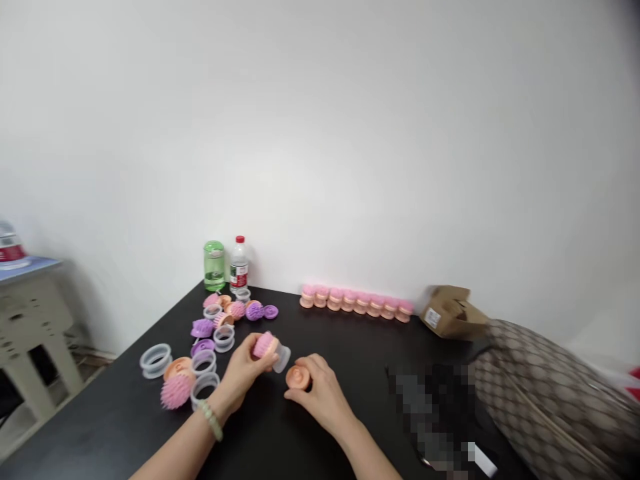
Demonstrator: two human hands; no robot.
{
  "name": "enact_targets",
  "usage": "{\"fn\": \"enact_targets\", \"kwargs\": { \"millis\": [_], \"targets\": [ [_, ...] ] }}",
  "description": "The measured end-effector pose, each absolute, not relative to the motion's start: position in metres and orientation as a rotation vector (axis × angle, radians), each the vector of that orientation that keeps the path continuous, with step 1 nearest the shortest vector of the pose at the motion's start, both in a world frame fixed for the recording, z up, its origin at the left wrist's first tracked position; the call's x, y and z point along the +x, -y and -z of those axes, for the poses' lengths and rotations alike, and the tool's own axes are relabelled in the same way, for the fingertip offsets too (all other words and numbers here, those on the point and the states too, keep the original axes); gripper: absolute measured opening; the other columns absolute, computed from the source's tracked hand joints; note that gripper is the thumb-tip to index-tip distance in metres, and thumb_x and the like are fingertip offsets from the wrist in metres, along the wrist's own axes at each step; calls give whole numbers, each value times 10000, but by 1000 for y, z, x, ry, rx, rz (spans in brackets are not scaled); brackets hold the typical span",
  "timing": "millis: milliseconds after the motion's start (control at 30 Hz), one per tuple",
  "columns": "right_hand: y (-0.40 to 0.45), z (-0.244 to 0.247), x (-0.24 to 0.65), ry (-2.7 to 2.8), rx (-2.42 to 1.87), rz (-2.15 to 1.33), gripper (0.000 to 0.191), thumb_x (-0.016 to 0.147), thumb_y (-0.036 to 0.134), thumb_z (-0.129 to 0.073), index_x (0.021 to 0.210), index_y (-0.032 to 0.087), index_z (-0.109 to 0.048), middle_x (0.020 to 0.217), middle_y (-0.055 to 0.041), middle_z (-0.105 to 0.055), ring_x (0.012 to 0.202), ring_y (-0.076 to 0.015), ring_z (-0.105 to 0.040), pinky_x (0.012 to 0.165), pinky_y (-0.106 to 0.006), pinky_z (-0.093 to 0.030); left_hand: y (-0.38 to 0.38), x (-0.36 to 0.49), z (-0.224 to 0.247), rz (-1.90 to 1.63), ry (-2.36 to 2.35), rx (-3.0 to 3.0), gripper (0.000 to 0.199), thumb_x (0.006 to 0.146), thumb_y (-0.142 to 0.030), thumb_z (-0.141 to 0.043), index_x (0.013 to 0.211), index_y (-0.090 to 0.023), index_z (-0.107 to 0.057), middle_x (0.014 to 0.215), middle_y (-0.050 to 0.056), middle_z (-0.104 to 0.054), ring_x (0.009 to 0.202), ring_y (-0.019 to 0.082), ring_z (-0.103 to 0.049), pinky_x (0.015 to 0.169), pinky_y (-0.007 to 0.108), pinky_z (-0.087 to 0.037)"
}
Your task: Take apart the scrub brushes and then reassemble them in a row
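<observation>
1. Above the black bench [260, 433], near its middle, I have both hands in view, side by side and apart.
2. My feed shows the left hand [244, 367] pinching a pink bristled piece [263, 345] between thumb and fingers, tilted so its peach base faces right. A clear ring [283, 359] sits against that base; I cannot tell whether the two are joined.
3. Just to the right, I see the right hand [323, 390] pinching a peach disc [299, 378] by its edge, thumb on the near side and fingers on the far side — its round raised centre faces up toward my camera.
4. A pale green bead bracelet [210, 421] circles the left wrist.
5. Left of the hands I count several loose clear rings, among them a wide one [156, 372] near the bench's left edge. Beside it a pink spiky piece [177, 391] leans by another peach disc [177, 366], with purple bristled pieces [202, 328] farther back.
6. Behind that scatter stand a green container [215, 268] and a red-capped bottle [239, 273], close together.
7. Along the white wall [350, 147] I make out a row of eight pink-topped pieces [348, 300] on peach bases, set close together.
8. At the row's right end is an open cardboard box [450, 317], then a patterned bag [545, 393]; the dark patch nearer me is pixelated — I cannot read it.
</observation>
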State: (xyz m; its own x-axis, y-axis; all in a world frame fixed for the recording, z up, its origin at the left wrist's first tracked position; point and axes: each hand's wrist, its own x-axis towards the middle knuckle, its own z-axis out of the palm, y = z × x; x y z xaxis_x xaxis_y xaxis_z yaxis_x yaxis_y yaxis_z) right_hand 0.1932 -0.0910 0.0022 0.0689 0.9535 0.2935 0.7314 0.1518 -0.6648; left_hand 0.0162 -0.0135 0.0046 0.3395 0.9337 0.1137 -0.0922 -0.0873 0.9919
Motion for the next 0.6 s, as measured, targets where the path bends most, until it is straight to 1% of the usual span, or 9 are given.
{"fn": "enact_targets", "kwargs": {
  "millis": [100,200,333,467,600],
  "targets": [
    [92,-2,196,1671,-1592,-447,357,666,116,-772,992,213,-665,1008,-34,-624,959,-245,-638,875,-340,-494,19,19,-6,-965,-760,1250,550,641,-496,-844,1009,-172,-594,902,19,-618,786,169,-606,675,268,-516],
    [95,-3,195,1633,-1559,-453,386,650,74,-737,993,233,-663,1005,-16,-607,947,-234,-649,857,-312,-506,22,21,-6,-924,-691,1230,565,610,-482,-873,976,-168,-579,895,16,-603,793,166,-594,682,274,-518],
    [100,-3,190,1601,-1558,-427,460,649,53,-739,1062,235,-649,1037,-16,-597,958,-227,-655,856,-312,-526,23,23,-3,-904,-625,1263,575,574,-466,-897,932,-168,-560,863,6,-591,774,157,-552,659,262,-496],
    [100,2,187,1588,-1531,-380,608,605,36,-801,1155,219,-618,1085,-35,-598,995,-241,-658,859,-329,-548,25,25,0,-934,-636,1295,564,537,-435,-922,868,-163,-556,802,-13,-573,736,129,-500,629,220,-437],
    [98,11,189,1570,-1444,-285,589,592,37,-824,1119,223,-638,1063,-33,-602,942,-233,-675,836,-328,-572,29,27,0,-886,-604,1184,605,522,-449,-931,885,-172,-535,825,-10,-576,743,143,-537,638,254,-485]
  ]
}}
